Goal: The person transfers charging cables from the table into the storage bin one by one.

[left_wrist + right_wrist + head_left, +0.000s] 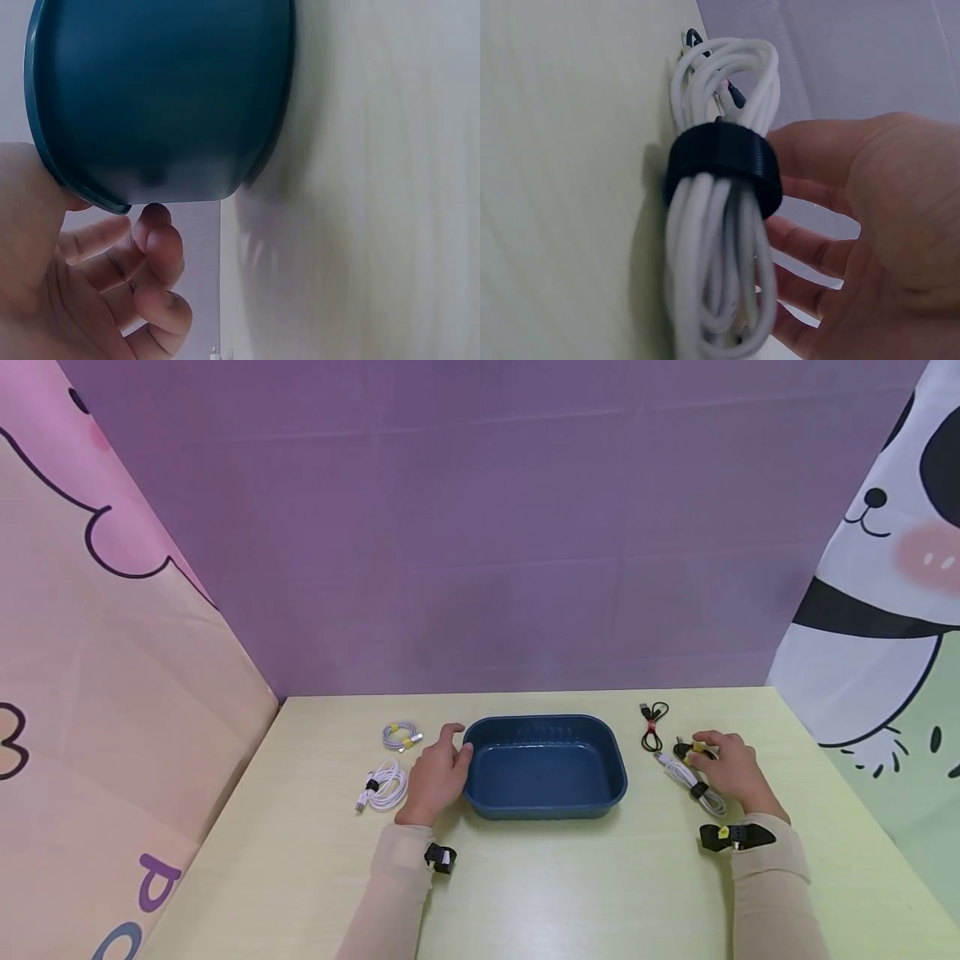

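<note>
A dark blue plastic bin [545, 768] stands on the table. At its left rim, my left hand [437, 777] rests with the thumb on the edge; in the left wrist view the loosely bent fingers [165, 251] are beside the outer wall. My right hand [735, 768] pinches a black cable [682, 749] with a yellow tie between thumb and forefinger. Just left of that hand lies a white cable [681, 772] with a black strap; its coil [694, 240] covers the right fingertips in the right wrist view.
Beyond the white cable lies a black cable with a red tie [652, 727]. Left of the bin are a pale coiled cable with yellow ties [401, 735] and a white coiled cable with a black strap [386, 787]. A purple backdrop [495, 543] rises behind the table [562, 893].
</note>
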Tool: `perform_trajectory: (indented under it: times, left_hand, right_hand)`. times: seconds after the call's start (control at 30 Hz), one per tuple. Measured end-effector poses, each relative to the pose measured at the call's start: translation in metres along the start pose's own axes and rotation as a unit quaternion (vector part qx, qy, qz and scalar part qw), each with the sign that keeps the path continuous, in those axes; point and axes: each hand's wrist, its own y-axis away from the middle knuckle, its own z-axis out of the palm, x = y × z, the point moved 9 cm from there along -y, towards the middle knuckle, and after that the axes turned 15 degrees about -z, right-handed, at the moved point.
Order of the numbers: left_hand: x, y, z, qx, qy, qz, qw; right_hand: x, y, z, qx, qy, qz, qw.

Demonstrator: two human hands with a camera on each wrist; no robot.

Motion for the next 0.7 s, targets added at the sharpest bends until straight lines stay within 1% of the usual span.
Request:
perform_trajectory:
  times: [0.13,0.37,0.53,0.7]
  left_hand:
    - [0.0001,-0.0002,0.0002,-0.001,-0.002,-0.005,1.0]
    - [-0.0003,-0.0003,0.0013,-0.005,0.001,-0.007,1.0]
    - [-0.0006,-0.0006,0.0016,-0.007,0.003,-0.007,0.9999]
    - [-0.0012,-0.0004,0.0019,-0.005,0.004,-0.008,0.9999]
  right_hand:
    - [-0.0002,-0.0001,0.0011,0.002,0.006,-0.01,0.9999]
    - [-0.0029,-0.0001,0.0024,0.002,0.032,-0.021,0.9993]
    - [-0.004,0.0017,0.0026,0.003,0.047,-0.015,0.9988]
    - [-0.0001,0.0024,0.0044,-0.003,0.052,-0.002,0.9986]
